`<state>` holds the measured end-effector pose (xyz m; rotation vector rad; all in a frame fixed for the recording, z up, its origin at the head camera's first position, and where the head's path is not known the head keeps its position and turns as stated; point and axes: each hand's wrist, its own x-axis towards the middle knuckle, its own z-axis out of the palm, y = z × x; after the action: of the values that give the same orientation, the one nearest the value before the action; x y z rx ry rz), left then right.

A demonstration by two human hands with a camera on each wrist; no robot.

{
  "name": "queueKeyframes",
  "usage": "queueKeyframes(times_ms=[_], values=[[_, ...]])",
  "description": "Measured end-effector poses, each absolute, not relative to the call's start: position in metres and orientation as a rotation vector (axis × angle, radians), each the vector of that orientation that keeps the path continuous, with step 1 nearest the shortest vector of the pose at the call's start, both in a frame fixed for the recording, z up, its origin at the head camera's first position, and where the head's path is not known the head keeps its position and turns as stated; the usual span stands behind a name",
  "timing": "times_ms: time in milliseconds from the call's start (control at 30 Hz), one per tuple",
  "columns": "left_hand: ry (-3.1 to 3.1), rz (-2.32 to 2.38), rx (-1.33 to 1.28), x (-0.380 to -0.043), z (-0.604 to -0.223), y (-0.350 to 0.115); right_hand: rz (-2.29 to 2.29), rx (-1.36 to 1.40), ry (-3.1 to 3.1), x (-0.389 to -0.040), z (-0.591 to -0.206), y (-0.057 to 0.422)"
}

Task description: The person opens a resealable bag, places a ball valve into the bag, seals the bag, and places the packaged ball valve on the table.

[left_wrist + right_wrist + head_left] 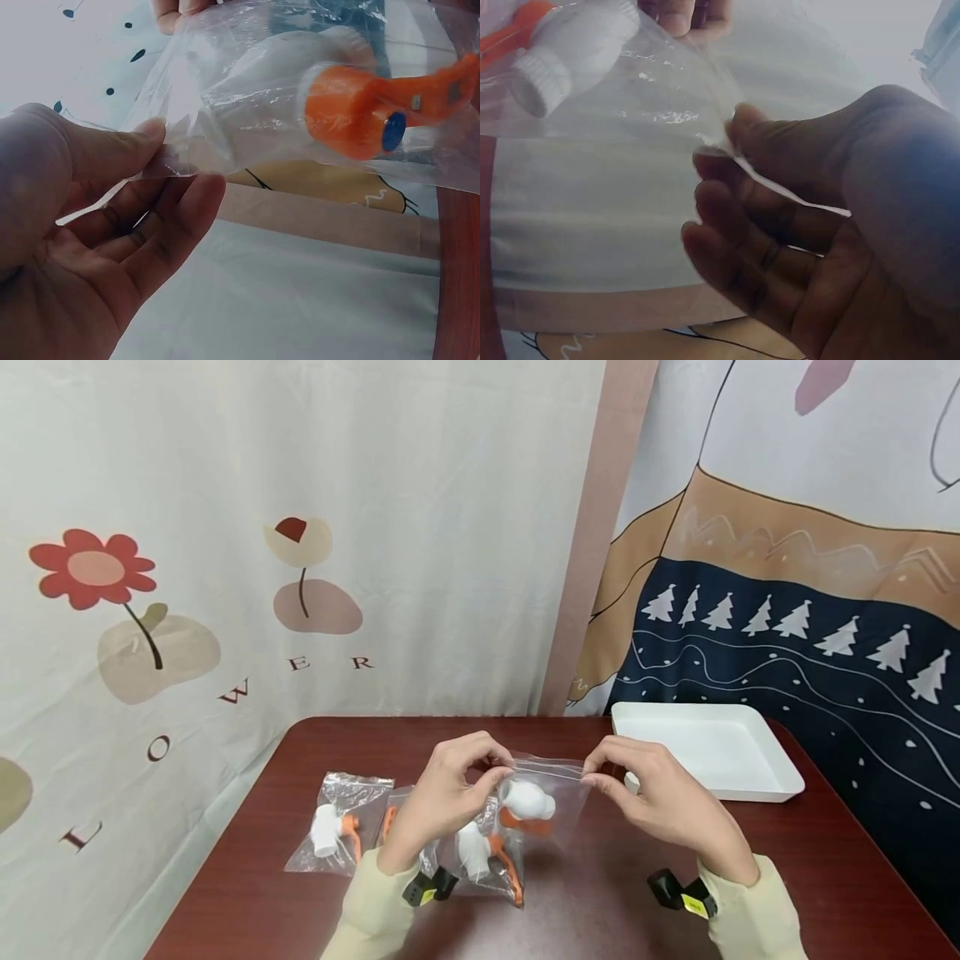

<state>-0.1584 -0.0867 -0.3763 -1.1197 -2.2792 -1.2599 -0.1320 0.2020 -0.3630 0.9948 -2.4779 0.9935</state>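
My left hand (453, 789) pinches one top corner of a clear zip bag (567, 817), and my right hand (667, 793) pinches the other. The zip strip runs between the two hands, above the table. Inside the bag hangs a white plastic valve (527, 799); its orange lever (345, 112) has a blue dot in the left wrist view. From the right wrist, the thumb (780, 146) and index finger grip the bag's edge while the other fingers curl loosely below.
Several more bagged valves lie on the brown table (600, 893): one bag (352, 789) at the left, one partly behind my left hand, and another valve (474, 852) just below the held bag. A white tray (780, 783) stands at the back right, before the printed curtain.
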Motion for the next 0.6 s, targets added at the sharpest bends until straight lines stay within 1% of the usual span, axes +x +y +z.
queueKeyframes(times_ms=[300,600], values=[[-2.296,-1.382,-1.095,-0.1581,-0.3752,-0.0891,1.067,0.968,-2.401,-0.1363,-0.3659,0.2010],[-2.409,-1.472,-0.923,-0.1540,-0.3709,-0.0890,1.044,0.986,-2.326,-0.1358,-0.3640,0.1985]])
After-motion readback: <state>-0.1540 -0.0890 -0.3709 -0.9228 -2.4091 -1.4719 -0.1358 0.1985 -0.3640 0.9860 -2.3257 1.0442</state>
